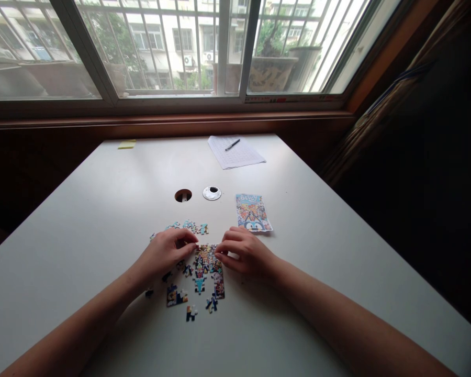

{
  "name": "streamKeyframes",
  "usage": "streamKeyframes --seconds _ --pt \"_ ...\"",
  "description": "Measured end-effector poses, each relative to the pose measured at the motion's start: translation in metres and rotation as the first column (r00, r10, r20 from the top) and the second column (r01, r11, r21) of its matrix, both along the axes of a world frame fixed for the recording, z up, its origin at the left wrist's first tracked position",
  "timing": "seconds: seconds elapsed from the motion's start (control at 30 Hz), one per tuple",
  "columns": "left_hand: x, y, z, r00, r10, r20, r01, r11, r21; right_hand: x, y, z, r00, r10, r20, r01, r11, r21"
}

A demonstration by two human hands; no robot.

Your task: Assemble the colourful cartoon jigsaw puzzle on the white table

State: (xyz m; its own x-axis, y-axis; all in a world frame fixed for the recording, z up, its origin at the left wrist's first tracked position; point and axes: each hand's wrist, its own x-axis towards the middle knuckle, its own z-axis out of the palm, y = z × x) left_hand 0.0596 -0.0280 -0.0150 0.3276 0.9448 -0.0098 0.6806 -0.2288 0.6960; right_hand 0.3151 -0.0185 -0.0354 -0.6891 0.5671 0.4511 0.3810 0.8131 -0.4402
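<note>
A partly joined jigsaw puzzle (208,256) in many small colours lies on the white table, with a gap in its lower part. My left hand (172,245) is closed, thumb and index fingertip pinched at the puzzle's upper left corner. On the opposite side, my right hand (245,251) curls its fingers against the upper right edge. Whether a loose piece sits between any fingertips is hidden. A small joined cluster of pieces (176,296) lies lower left, and single pieces (191,313) lie below. More loose pieces (194,226) are spread beyond my left hand.
A picture card (253,212) lies just beyond my right hand. Further off are a round metal cap (212,193), a cable hole (183,196), paper sheets (235,156) with a pen (232,145) on top, and a yellow note (126,144). A barred window stands behind the table.
</note>
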Motion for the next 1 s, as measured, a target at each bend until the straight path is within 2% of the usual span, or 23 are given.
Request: streamKeyframes --seconds 0.23,0.4,0.57,0.77,0.9,1.0 --pt "0.001 0.0 0.0 1.0 0.001 0.004 -0.001 1.0 -0.023 0.002 0.002 -0.004 0.998 -0.006 -0.066 0.004 1.0 -0.029" --pt "0.002 -0.001 -0.001 1.0 0.021 -0.003 -0.021 0.999 -0.024 0.004 0.004 -0.002 0.982 -0.07 -0.178 0.043 0.988 -0.15" --pt "0.001 0.0 0.002 0.999 0.04 -0.011 -0.041 0.998 -0.044 0.007 0.004 0.0 0.971 -0.11 -0.212 0.055 0.967 -0.25" --pt "-0.012 0.006 0.019 0.996 0.08 0.035 -0.076 0.993 -0.088 0.009 0.005 0.0 0.962 -0.15 -0.227 0.078 0.952 -0.297" --pt "-0.03 0.012 0.037 0.995 0.093 0.04 -0.086 0.985 -0.15 0.01 0.006 0.0 0.961 -0.157 -0.229 0.086 0.952 -0.293" --pt "-0.047 0.015 0.047 0.996 0.086 -0.007 -0.086 0.986 -0.139 0.01 0.006 0.001 0.959 -0.166 -0.229 0.095 0.951 -0.294"
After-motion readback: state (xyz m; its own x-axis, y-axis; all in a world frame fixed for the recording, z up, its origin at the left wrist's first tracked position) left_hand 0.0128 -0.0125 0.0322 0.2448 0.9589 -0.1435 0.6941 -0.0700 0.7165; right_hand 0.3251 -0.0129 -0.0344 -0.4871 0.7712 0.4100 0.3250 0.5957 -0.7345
